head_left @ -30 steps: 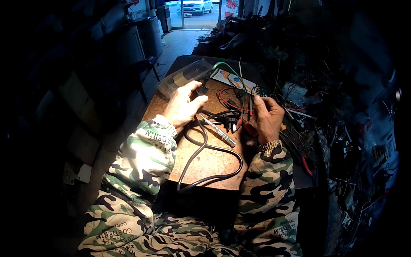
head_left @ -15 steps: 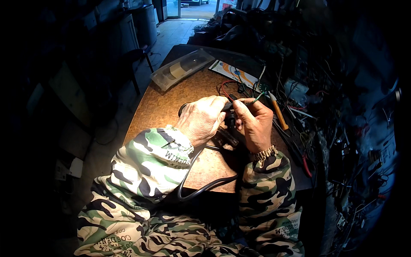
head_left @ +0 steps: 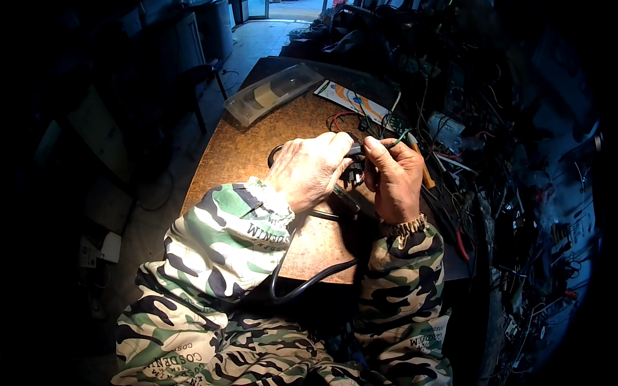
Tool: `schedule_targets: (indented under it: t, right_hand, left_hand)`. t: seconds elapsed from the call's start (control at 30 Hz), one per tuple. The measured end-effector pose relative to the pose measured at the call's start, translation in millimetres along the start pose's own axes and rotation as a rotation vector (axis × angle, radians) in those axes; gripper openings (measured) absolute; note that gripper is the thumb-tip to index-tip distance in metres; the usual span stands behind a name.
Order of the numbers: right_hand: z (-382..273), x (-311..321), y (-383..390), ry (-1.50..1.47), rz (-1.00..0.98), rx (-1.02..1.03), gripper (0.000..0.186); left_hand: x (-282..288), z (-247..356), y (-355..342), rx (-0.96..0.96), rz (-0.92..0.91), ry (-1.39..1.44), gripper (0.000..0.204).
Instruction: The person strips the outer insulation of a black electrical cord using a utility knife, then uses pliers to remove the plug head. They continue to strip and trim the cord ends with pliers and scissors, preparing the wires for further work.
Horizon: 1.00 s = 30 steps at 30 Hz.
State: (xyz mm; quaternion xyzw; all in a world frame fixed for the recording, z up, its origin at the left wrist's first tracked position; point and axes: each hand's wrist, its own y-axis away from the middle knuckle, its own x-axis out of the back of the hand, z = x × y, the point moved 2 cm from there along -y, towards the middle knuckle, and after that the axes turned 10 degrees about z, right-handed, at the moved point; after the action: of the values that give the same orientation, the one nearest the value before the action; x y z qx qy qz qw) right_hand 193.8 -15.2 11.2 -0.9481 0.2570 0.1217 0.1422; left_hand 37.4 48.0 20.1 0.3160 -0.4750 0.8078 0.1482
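Note:
Over the table, both hands grip a black cable (head_left: 355, 150), with a short stretch of it showing between them. My left hand (head_left: 312, 168) wraps round it from above, fingers closed. The thumb and fingers of my right hand (head_left: 396, 179) pinch its other end, where a green wire (head_left: 400, 137) sticks out past the fingertips. Just below, between the hands, hangs a black plug (head_left: 353, 174) with metal prongs; what supports it is hidden. A thick black cord (head_left: 312, 282) loops down over the table's near edge. Under the hands lies a dark rod-like piece (head_left: 347, 201), partly in shadow.
On the brown table (head_left: 225, 157) lie a clear plastic tray (head_left: 248, 112), a white printed card (head_left: 341, 96), thin red wires (head_left: 335, 119) and a green circuit board (head_left: 398, 122). An orange-handled tool (head_left: 427, 177) and a red handle (head_left: 461, 247) lie right. Tangled wires (head_left: 479, 167) crowd beyond.
My right hand has shifted slightly right and up, and the gap between the hands has widened. The plug's prongs now show more clearly. The view has tilted a little.

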Motion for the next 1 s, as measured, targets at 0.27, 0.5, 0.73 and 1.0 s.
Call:
schedule_targets:
  t: [0.27, 0.5, 0.73, 1.0]
  right_hand:
    - [-5.0, -1.6, 0.5, 0.007, -0.05, -0.047, 0.016]
    - [-7.4, -3.7, -1.0, 0.028, -0.006, -0.046, 0.016]
    - [-5.8, -4.0, -1.8, 0.0, 0.015, -0.029, 0.017]
    - [-7.9, -3.6, 0.0, 0.008, 0.001, -0.05, 0.018]
  left_hand:
    - [18.6, -7.5, -11.7, 0.002, -0.215, 0.074, 0.019]
    - [15.0, 2.9, -6.0, -0.009, -0.002, 0.062, 0.019]
    - [10.6, 1.5, -6.0, 0.012, 0.007, 0.014, 0.018]
    - [18.1, 3.3, -9.0, 0.037, -0.066, 0.104, 0.016]
